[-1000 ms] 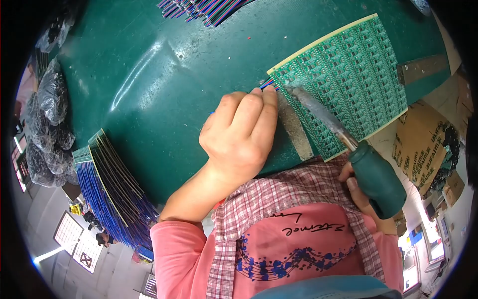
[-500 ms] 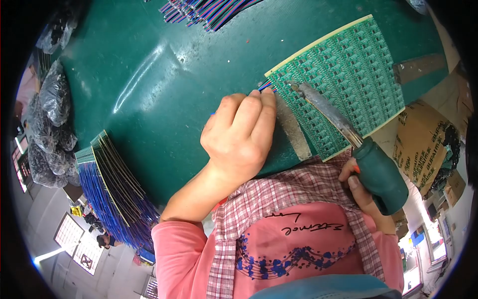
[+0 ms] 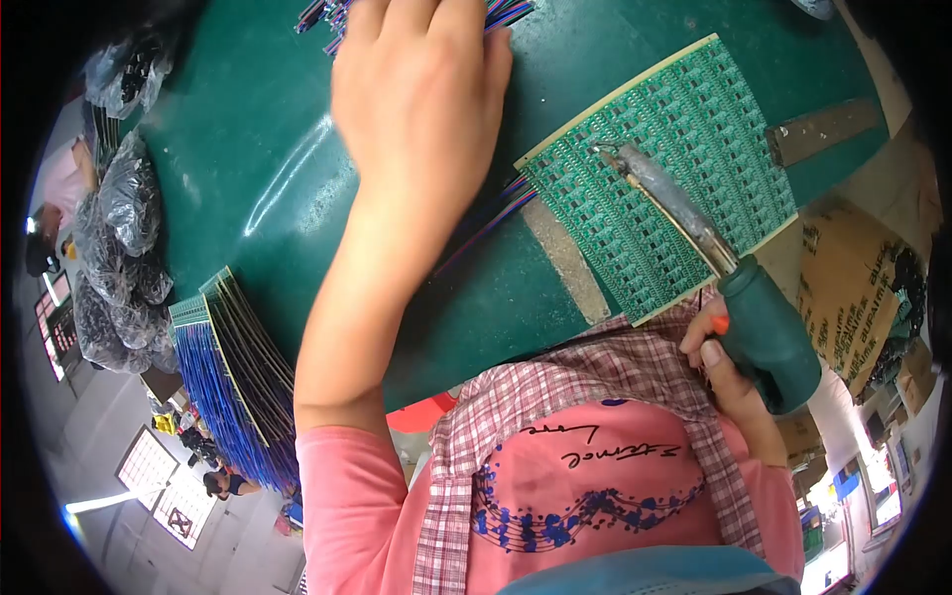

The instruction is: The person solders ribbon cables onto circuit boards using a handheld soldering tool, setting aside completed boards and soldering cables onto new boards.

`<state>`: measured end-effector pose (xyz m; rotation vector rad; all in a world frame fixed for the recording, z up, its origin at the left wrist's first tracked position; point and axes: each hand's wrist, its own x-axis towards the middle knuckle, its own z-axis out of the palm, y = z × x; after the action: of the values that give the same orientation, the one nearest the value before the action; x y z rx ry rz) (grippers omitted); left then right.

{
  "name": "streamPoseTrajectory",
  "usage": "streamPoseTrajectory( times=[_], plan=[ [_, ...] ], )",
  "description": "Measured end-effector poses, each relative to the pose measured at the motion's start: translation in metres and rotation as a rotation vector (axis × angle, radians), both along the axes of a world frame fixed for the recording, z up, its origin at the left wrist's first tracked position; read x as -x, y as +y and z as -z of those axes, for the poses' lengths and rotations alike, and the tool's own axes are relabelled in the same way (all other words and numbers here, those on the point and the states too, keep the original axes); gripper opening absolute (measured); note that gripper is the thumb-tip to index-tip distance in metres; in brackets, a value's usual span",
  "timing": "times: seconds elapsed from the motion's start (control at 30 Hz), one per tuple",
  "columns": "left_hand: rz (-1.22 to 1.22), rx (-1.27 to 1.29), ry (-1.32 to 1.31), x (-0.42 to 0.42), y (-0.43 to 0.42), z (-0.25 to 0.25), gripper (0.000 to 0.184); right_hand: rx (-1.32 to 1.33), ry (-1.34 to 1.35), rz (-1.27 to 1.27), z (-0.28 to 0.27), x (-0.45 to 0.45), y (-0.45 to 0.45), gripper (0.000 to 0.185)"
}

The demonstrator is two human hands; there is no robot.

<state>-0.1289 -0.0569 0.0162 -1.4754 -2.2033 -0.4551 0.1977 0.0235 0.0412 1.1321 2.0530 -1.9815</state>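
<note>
My left hand (image 3: 421,94) is stretched over a bundle of thin multicoloured wires (image 3: 508,14) at the top edge. Its fingers look extended, with the thumb apart, but the fingertips are cut off by the frame. In my right hand (image 3: 722,362) is a soldering iron (image 3: 769,337) with a green handle, gripped near the panel's lower right corner. The iron's tip hovers over or touches a green circuit board panel (image 3: 684,169); I cannot tell which. Several red, blue and dark wires (image 3: 486,226) run out from the panel's left corner across the green table.
A flat metal bar (image 3: 565,263) lies under the panel's left side, another strip (image 3: 828,131) sticks out at its right. Boards with many blue wires (image 3: 233,397) hang at the left table edge, near black plastic bags (image 3: 129,198). A brown taped carton (image 3: 843,288) stands right.
My left hand has left the wires at the panel's corner and moved up to the wire bundle. The iron's tip has shifted slightly right and up relative to the panel.
</note>
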Motion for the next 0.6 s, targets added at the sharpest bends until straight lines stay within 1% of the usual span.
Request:
streamPoseTrajectory(
  times=[0.03,0.07,0.17,0.27,0.3,0.4,0.43,0.47,0.53,0.57,0.6],
  plan=[
    [-0.004,-0.002,0.011,0.007,0.007,0.006,0.011,-0.010,0.006,-0.018,0.000,0.000,0.000,0.034],
    [-0.006,-0.005,0.021,0.010,0.012,0.009,0.009,-0.021,0.010,-0.036,-0.001,-0.001,0.000,0.035],
    [-0.035,-0.044,-0.228,0.010,0.009,0.008,0.006,-0.010,-0.004,-0.008,-0.004,-0.005,0.000,0.036],
    [-0.108,-0.050,-0.692,0.005,0.003,-0.011,0.005,-0.024,0.018,0.032,0.001,-0.008,-0.002,0.038],
    [-0.175,-0.091,-0.875,0.002,0.002,-0.017,0.004,-0.020,0.025,0.037,0.002,-0.008,-0.003,0.038],
    [-0.048,-0.216,-0.664,0.002,-0.023,-0.006,0.011,0.014,0.025,0.001,-0.002,-0.005,-0.002,0.038],
    [-0.028,-0.243,-0.753,-0.008,-0.033,-0.014,0.008,0.019,0.018,-0.025,-0.003,-0.003,0.000,0.037],
    [-0.060,-0.217,-0.830,-0.026,-0.044,-0.022,0.009,-0.013,0.019,-0.076,-0.003,-0.004,0.002,0.036],
    [0.066,-0.058,-0.674,-0.053,-0.065,-0.026,0.012,-0.115,0.035,-0.204,0.001,-0.009,0.006,0.035],
    [0.089,-0.037,-0.649,-0.065,-0.071,-0.022,0.015,-0.184,0.049,-0.283,0.003,-0.011,0.007,0.035],
    [0.112,-0.017,-0.624,-0.075,-0.076,-0.016,0.019,-0.155,0.022,-0.259,0.003,-0.011,0.005,0.035]
  ],
)
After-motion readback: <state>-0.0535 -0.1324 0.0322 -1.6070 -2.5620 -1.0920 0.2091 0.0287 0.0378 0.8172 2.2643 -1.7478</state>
